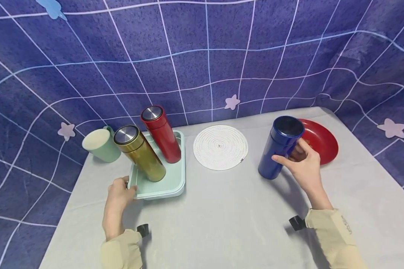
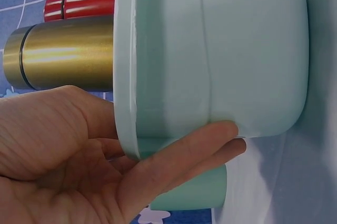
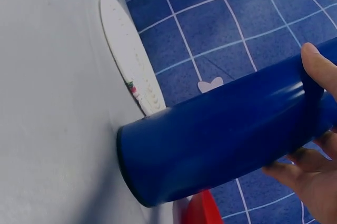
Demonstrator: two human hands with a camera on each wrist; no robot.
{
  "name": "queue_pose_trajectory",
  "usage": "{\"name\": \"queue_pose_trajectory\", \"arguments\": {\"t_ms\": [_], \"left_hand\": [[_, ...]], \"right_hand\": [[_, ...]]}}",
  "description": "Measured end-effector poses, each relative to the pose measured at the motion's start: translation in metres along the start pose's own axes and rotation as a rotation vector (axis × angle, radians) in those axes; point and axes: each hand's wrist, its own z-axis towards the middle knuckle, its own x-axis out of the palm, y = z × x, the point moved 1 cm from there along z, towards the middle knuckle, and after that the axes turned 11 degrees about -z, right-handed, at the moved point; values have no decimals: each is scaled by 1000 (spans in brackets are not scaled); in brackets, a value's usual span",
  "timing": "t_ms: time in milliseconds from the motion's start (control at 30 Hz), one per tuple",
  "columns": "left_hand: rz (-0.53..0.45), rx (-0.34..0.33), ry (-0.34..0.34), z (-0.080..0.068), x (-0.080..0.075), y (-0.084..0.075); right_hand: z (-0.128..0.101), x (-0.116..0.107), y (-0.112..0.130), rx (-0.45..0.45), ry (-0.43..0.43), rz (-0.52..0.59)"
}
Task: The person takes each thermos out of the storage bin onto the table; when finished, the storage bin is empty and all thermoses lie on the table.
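Note:
My right hand (image 1: 306, 164) holds a blue thermos flask (image 3: 226, 134) around its upper part, thumb on one side and fingers on the other. The flask is roughly upright; whether its base touches the table I cannot tell. At the left, my left hand (image 1: 117, 196) grips the near left corner of a mint green plastic tub (image 2: 237, 56), thumb at the rim and fingers along the outer wall. A gold thermos flask (image 1: 143, 157) and a red thermos flask (image 1: 163, 136) stand upright on the tub's pale green top, both with silver lids.
A mint green mug (image 1: 102, 145) stands left of the tub. Between tub and blue flask lies a round white woven mat (image 1: 220, 147). Behind my right hand is a red plate (image 1: 323, 144). A blue grid-patterned curtain (image 1: 195, 63) borders the grey-white table (image 1: 215, 220).

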Motion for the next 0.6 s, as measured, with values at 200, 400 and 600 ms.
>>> {"name": "queue_pose_trajectory", "arguments": {"t_ms": [200, 400, 600], "left_hand": [[-21, 9, -8, 0, 1, 0], [-38, 6, -11, 0, 2, 0], [-34, 7, -14, -2, 0, 1]], "right_hand": [[3, -1, 0, -45, 2, -59], [1, 1, 0, -13, 24, -65], [-8, 4, 6, 13, 42, -108]]}}
